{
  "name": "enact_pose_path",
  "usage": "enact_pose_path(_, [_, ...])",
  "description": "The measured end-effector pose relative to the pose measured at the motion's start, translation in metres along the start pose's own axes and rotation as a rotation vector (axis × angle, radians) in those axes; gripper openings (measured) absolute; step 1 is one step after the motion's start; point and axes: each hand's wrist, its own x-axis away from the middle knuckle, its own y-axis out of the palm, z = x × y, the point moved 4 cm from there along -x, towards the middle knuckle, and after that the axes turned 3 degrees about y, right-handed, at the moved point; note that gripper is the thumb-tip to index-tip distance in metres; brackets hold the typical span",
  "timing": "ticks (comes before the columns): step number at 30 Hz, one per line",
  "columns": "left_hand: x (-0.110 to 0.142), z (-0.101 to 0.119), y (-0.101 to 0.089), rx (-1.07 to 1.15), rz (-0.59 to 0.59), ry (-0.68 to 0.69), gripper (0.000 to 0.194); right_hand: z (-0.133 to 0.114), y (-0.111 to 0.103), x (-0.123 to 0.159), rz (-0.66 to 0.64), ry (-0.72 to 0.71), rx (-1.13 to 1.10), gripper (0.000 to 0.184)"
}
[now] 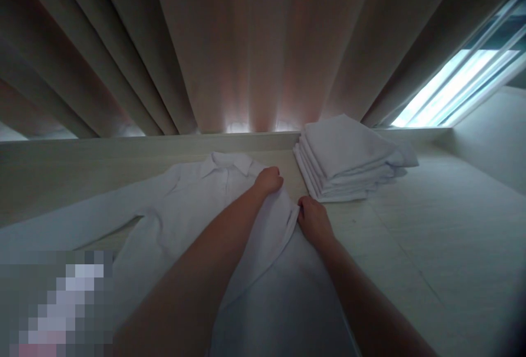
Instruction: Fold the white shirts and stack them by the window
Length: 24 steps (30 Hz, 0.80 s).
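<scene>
A white collared long-sleeved shirt (193,198) lies spread out on a pale surface (411,247), its collar toward the curtain. One sleeve stretches out to the left; the sleeve on the right is folded down across the body. My left hand (269,180) is closed on the cloth near the shoulder, on the right of the collar. Lower and farther right, my right hand (315,221) pinches the edge of the folded part by its fingertips. My left forearm crosses over the shirt front and hides part of it.
A stack of folded white cloth (349,148) stands at the back, just beyond my right hand. Behind the surface hangs a long pleated curtain (263,44). A bright window with bars (444,88) is at the far right. A blurred-out patch covers the lower left corner.
</scene>
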Motion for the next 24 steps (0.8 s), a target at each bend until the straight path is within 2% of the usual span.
enact_pose_path(5, [0.009, -0.026, -0.017, 0.054, 0.101, -0.152, 0.021, 0.013, -0.002, 0.003, 0.074, 0.132, -0.058, 0.032])
enact_pose_path(10, [0.021, -0.053, -0.017, 0.079, 0.138, -0.268, 0.027, 0.019, 0.001, 0.009, 0.007, 0.129, 0.01, 0.023])
enact_pose_path(14, [0.022, -0.05, -0.012, 0.096, 0.118, -0.161, 0.039, 0.022, 0.0, 0.014, -0.028, 0.099, 0.047, 0.019])
enact_pose_path(19, [0.039, -0.049, -0.023, 0.035, 0.074, 0.052, 0.034, 0.025, -0.013, 0.024, 0.036, 0.1, 0.048, 0.027])
enact_pose_path(21, [0.052, -0.059, -0.032, -0.011, 0.056, 0.097, 0.032, 0.017, -0.02, 0.026, 0.063, 0.032, 0.038, 0.031])
enact_pose_path(24, [0.072, -0.078, -0.045, -0.065, 0.03, 0.132, 0.028, -0.013, -0.025, 0.029, 0.025, -0.165, 0.002, 0.035])
